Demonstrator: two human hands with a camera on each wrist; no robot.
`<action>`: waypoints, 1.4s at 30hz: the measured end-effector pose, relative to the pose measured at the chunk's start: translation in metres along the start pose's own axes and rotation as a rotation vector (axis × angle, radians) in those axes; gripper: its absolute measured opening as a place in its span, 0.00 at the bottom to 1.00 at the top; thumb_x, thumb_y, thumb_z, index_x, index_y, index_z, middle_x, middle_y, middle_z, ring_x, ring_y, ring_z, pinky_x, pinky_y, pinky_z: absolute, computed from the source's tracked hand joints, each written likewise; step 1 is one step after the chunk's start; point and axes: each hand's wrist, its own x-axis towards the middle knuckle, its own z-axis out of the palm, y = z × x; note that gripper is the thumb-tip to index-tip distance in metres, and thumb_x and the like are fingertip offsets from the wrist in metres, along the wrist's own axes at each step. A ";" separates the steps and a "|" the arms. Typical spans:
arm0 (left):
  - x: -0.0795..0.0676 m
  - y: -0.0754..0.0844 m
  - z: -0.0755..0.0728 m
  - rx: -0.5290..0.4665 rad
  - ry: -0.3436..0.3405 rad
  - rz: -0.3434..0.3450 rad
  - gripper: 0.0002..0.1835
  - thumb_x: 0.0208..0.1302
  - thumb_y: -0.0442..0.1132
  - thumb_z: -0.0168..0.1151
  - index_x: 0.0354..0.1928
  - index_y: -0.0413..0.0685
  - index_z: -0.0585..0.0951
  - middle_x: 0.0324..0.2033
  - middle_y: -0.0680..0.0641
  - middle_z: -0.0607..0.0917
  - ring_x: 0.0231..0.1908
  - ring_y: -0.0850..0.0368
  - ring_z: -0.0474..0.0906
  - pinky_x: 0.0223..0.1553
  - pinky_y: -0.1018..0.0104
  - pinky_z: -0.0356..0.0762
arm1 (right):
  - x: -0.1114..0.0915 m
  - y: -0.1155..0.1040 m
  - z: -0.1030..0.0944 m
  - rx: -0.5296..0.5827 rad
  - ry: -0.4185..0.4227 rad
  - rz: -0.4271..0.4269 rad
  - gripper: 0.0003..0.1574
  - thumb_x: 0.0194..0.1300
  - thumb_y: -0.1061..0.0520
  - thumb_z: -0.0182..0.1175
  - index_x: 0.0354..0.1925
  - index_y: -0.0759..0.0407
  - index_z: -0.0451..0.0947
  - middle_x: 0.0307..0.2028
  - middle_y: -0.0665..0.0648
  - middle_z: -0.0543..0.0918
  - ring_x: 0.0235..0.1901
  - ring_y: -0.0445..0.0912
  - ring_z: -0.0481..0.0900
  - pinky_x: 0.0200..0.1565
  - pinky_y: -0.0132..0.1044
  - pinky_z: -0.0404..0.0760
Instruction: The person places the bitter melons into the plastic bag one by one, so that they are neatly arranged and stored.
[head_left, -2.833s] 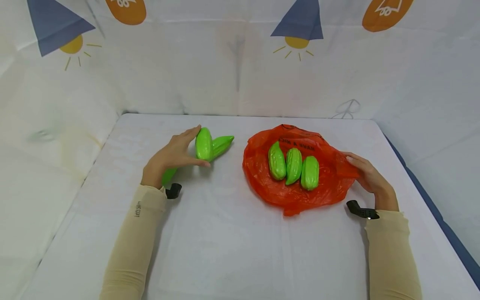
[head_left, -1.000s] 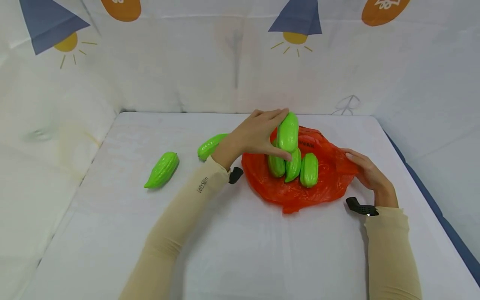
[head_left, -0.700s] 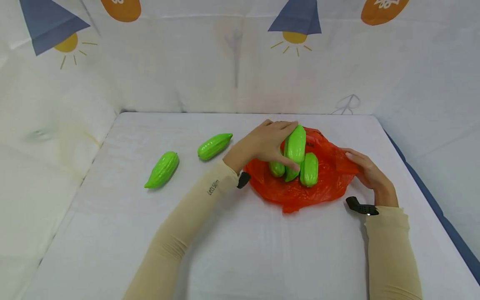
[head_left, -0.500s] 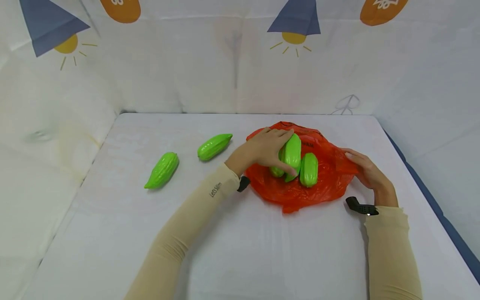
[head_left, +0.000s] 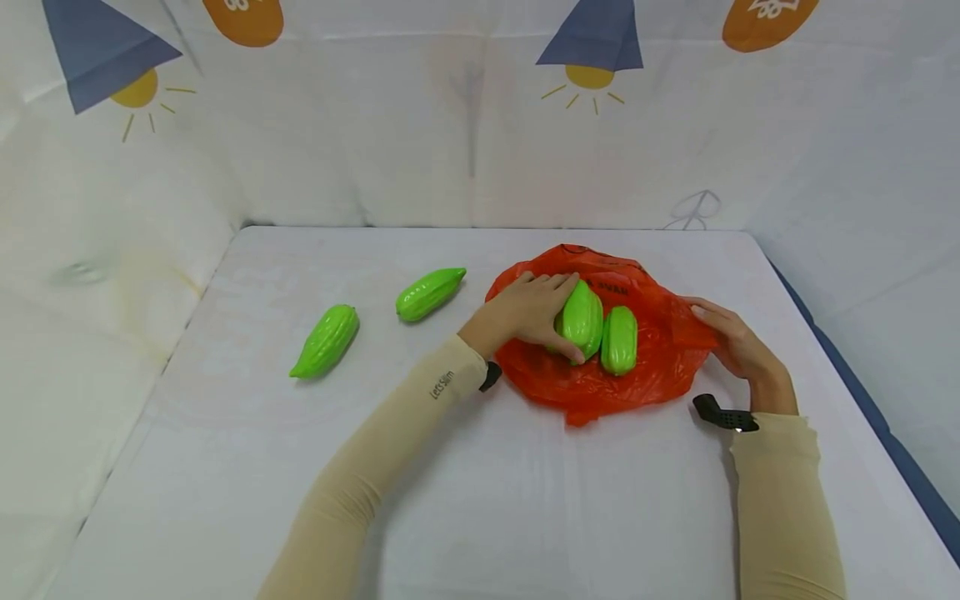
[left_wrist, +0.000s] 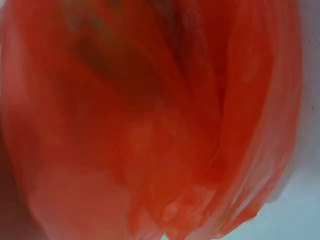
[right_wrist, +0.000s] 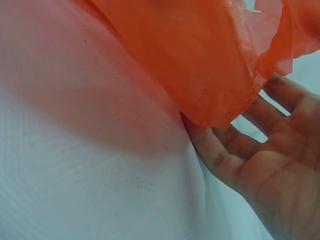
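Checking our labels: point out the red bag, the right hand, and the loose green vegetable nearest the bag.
Red bag (head_left: 592, 395): head view, bare plastic near its front edge.
Right hand (head_left: 742, 346): head view, middle of the hand.
Green vegetable (head_left: 431, 294): head view, mid-body.

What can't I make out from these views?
Head: part of the red bag, covered by the left hand and gripped green gourd.
Left wrist: the left hand's fingers, hidden by the bag.
Right wrist: some of the right hand's fingertips, behind the bag.
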 end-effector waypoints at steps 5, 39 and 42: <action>0.001 0.005 0.002 0.040 0.009 -0.008 0.67 0.48 0.80 0.57 0.78 0.45 0.42 0.77 0.48 0.53 0.74 0.52 0.54 0.75 0.49 0.49 | 0.000 0.001 0.000 0.014 0.004 0.007 0.26 0.77 0.53 0.38 0.66 0.43 0.71 0.53 0.41 0.81 0.45 0.37 0.81 0.46 0.30 0.83; -0.001 0.001 0.000 -0.007 0.004 -0.014 0.70 0.46 0.79 0.60 0.78 0.47 0.37 0.78 0.48 0.47 0.76 0.52 0.47 0.76 0.47 0.44 | -0.001 0.000 0.001 -0.029 0.020 0.016 0.25 0.76 0.52 0.39 0.65 0.42 0.72 0.52 0.40 0.81 0.45 0.37 0.81 0.46 0.30 0.83; -0.003 0.000 -0.002 -0.028 0.013 -0.005 0.70 0.46 0.79 0.60 0.78 0.47 0.37 0.78 0.48 0.47 0.76 0.52 0.47 0.76 0.47 0.44 | 0.000 -0.001 0.000 -0.020 0.005 0.011 0.25 0.76 0.53 0.39 0.65 0.41 0.71 0.53 0.40 0.81 0.46 0.36 0.81 0.46 0.29 0.83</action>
